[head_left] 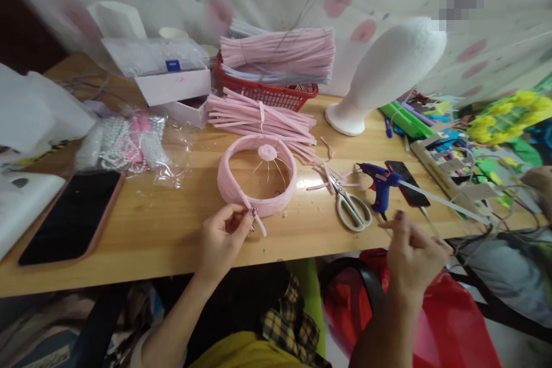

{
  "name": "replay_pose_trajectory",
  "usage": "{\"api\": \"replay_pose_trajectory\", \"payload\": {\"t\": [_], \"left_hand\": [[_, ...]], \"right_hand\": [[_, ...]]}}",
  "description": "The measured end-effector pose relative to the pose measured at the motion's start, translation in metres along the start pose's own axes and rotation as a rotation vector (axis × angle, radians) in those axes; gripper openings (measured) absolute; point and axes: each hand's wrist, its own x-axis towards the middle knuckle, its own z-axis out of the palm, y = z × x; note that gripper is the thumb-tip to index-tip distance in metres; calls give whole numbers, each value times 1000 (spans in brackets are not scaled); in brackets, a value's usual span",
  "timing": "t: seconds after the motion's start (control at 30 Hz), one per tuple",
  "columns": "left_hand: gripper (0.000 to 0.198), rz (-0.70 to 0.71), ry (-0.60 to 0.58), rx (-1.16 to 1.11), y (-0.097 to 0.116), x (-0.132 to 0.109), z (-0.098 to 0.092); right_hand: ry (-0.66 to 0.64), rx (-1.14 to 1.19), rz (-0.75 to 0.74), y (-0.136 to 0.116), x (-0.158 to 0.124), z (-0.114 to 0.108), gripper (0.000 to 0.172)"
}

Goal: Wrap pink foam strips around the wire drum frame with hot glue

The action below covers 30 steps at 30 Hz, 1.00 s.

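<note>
A pink fuzzy ring with thin wires running to a small pink disc lies on the wooden table. My left hand pinches a loose pink strip end at the ring's near side. My right hand hovers over the table's front edge, fingers curled, just below the blue glue gun. Whether it holds anything I cannot make out. White-handled scissors lie between the ring and the gun.
Loose pink strips and a red basket of more stand behind the ring. A white foam head is at back right. Phones lie at left and by the gun. Bagged beads, a white box and craft clutter.
</note>
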Motion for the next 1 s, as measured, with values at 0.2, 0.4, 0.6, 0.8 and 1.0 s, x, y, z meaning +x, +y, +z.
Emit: {"api": "replay_pose_trajectory", "payload": {"t": [0.2,0.4,0.6,0.8,1.0], "left_hand": [[18,56,-20,42,-5,-1,-2],[14,149,-6,48,-9,0,-2],[12,191,5,54,-11,0,1],[12,192,-15,34,-2,-1,1],[13,196,0,70,-3,-3,1]], "right_hand": [[69,1,-173,-2,12,5,50],[-33,34,86,23,79,23,51],[-204,23,144,30,106,54,41],[-186,40,203,27,102,59,47],[-95,145,136,8,66,28,51]]}}
